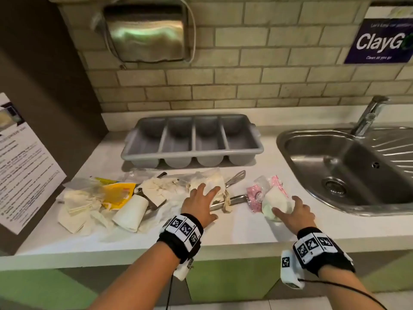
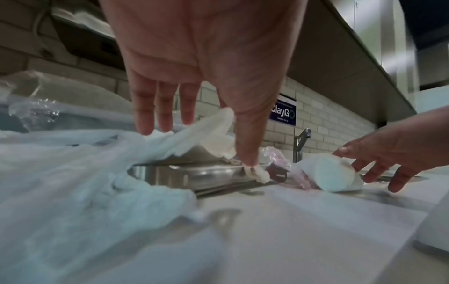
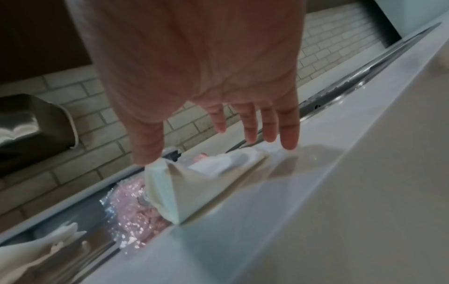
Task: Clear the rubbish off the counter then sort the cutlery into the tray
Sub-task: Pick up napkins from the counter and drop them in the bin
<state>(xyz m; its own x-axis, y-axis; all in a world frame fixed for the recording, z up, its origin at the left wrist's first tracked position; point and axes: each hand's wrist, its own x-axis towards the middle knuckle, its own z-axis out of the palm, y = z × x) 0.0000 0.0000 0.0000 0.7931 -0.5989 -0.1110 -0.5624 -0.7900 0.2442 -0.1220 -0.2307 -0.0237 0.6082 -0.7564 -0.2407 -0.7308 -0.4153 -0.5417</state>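
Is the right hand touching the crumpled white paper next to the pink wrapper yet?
Touching. In the right wrist view the thumb of the right hand meets the white paper; its fingers spread above, not closed round it.

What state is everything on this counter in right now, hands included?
Grey four-compartment plastic cutlery tray: empty, upright by the wall.
Metal cutlery: loose on the counter, partly under rubbish.
Crumpled white paper napkins: heaped left of centre.
Yellow wrapper: crumpled in the heap.
Pink plastic wrapper: lying beside the white paper wad.
White paper wad: under the right hand.
Left hand: open, fingers spread over napkins.
Right hand: open, reaching onto the wad.
Steel sink: empty, tap off.
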